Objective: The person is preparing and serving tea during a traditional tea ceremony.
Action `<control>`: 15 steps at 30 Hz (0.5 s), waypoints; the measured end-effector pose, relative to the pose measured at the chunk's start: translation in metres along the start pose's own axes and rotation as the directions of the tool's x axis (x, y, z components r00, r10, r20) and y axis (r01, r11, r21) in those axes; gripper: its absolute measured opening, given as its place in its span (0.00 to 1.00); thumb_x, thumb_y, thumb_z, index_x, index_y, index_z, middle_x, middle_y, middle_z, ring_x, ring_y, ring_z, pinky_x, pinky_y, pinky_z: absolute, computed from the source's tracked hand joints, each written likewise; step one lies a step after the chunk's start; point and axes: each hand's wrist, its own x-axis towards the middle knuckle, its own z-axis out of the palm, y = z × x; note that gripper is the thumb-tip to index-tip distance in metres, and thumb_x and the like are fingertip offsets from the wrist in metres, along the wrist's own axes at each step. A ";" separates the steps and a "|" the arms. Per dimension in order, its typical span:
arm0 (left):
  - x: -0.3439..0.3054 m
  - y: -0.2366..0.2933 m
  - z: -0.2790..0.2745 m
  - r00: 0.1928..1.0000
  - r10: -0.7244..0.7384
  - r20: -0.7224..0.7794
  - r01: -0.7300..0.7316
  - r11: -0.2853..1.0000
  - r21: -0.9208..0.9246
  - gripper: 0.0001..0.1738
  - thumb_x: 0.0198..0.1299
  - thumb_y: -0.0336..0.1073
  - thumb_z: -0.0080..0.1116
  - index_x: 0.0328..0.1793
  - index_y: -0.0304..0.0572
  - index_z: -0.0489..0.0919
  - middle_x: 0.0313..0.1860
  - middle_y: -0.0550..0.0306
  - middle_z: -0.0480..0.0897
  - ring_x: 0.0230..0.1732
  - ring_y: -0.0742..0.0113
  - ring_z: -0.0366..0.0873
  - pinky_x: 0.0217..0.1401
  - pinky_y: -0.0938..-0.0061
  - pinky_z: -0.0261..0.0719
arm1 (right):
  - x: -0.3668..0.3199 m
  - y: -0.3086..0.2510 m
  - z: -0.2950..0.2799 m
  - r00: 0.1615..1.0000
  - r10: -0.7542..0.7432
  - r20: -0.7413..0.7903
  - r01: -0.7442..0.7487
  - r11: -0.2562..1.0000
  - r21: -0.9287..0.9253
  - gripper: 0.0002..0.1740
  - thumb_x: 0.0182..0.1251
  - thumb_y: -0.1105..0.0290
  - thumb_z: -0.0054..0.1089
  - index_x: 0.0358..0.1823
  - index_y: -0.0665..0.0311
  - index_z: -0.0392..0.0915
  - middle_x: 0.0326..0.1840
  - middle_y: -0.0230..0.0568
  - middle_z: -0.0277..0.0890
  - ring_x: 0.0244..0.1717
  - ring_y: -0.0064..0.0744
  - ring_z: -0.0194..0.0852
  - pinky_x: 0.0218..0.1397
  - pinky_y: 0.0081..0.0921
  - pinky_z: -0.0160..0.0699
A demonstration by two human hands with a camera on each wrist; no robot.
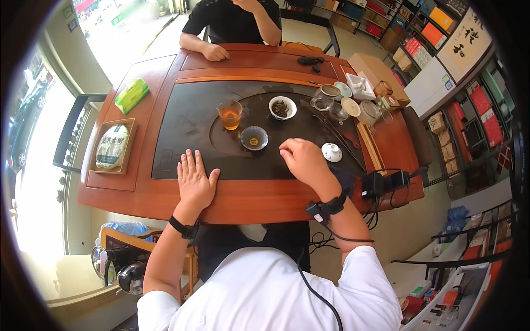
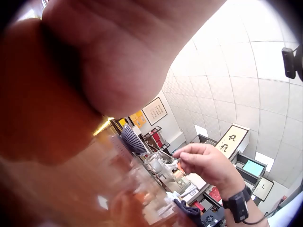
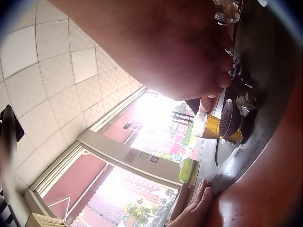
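White shirt (image 1: 254, 292) | ribbed cup (image 1: 254, 138) | beyond hands (image 1: 197, 179) (image 1: 307, 161), between them

On the left of the surface (image 1: 248, 194) lies a green packet (image 1: 132, 95), near a shallow box (image 1: 110, 170) holding a round wrapped disc (image 1: 112, 145). A person in a black top (image 1: 234, 25) is at the far side; a small black object (image 1: 309, 60) lies near that edge. Rightward are a cardboard box (image 1: 377, 70), a calligraphy panel (image 1: 464, 47) and red packages (image 1: 481, 99). Outside on the left, a car (image 1: 34, 107) shows.
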 end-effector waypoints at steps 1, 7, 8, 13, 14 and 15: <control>-0.001 0.000 -0.002 1.000 0.010 -0.004 -0.010 1.000 -0.020 0.52 0.84 0.66 0.48 0.95 0.28 0.54 0.95 0.26 0.53 0.97 0.34 0.46 0.97 0.45 0.39 | 0.013 -0.002 0.003 1.000 -0.006 -0.030 0.006 1.000 0.016 0.09 0.77 0.64 0.67 0.44 0.62 0.89 0.45 0.49 0.91 0.49 0.56 0.90 0.53 0.51 0.88; -0.010 -0.006 -0.013 0.997 0.072 -0.002 -0.071 0.990 -0.124 0.55 0.82 0.66 0.52 0.96 0.28 0.52 0.96 0.26 0.51 0.97 0.33 0.44 0.98 0.46 0.39 | 0.061 -0.001 0.021 0.998 0.019 0.063 -0.016 0.999 -0.046 0.33 0.70 0.52 0.78 0.66 0.71 0.85 0.62 0.57 0.87 0.65 0.59 0.85 0.70 0.48 0.83; -0.015 -0.004 -0.015 0.998 0.070 0.006 -0.068 0.990 -0.126 0.54 0.82 0.65 0.52 0.95 0.28 0.54 0.96 0.26 0.51 0.97 0.33 0.45 0.98 0.45 0.40 | 0.061 0.004 0.034 0.998 -0.025 0.063 0.031 0.996 -0.085 0.39 0.68 0.49 0.79 0.69 0.72 0.82 0.65 0.58 0.85 0.68 0.59 0.82 0.73 0.48 0.82; -0.023 0.000 -0.013 0.995 0.085 -0.048 -0.089 0.992 -0.087 0.51 0.82 0.62 0.53 0.93 0.26 0.58 0.95 0.24 0.54 0.96 0.32 0.47 0.98 0.45 0.40 | 0.063 0.001 0.063 0.991 0.003 0.136 0.015 0.991 -0.135 0.63 0.57 0.39 0.86 0.82 0.80 0.68 0.76 0.63 0.74 0.79 0.62 0.70 0.84 0.48 0.72; -0.023 0.001 -0.014 0.995 0.079 -0.053 -0.084 0.992 -0.091 0.51 0.82 0.62 0.54 0.93 0.25 0.58 0.94 0.24 0.54 0.96 0.33 0.47 0.98 0.46 0.40 | 0.065 0.003 0.067 0.990 0.002 0.140 0.015 0.993 -0.118 0.66 0.56 0.39 0.87 0.83 0.82 0.67 0.77 0.63 0.72 0.80 0.62 0.68 0.84 0.48 0.71; -0.022 0.002 -0.014 0.996 0.075 -0.057 -0.080 0.992 -0.095 0.51 0.82 0.62 0.54 0.93 0.25 0.59 0.94 0.24 0.55 0.96 0.33 0.48 0.98 0.46 0.40 | 0.066 0.004 0.071 0.991 -0.001 0.137 0.017 0.994 -0.111 0.65 0.56 0.39 0.87 0.82 0.81 0.67 0.77 0.63 0.72 0.80 0.62 0.69 0.84 0.48 0.71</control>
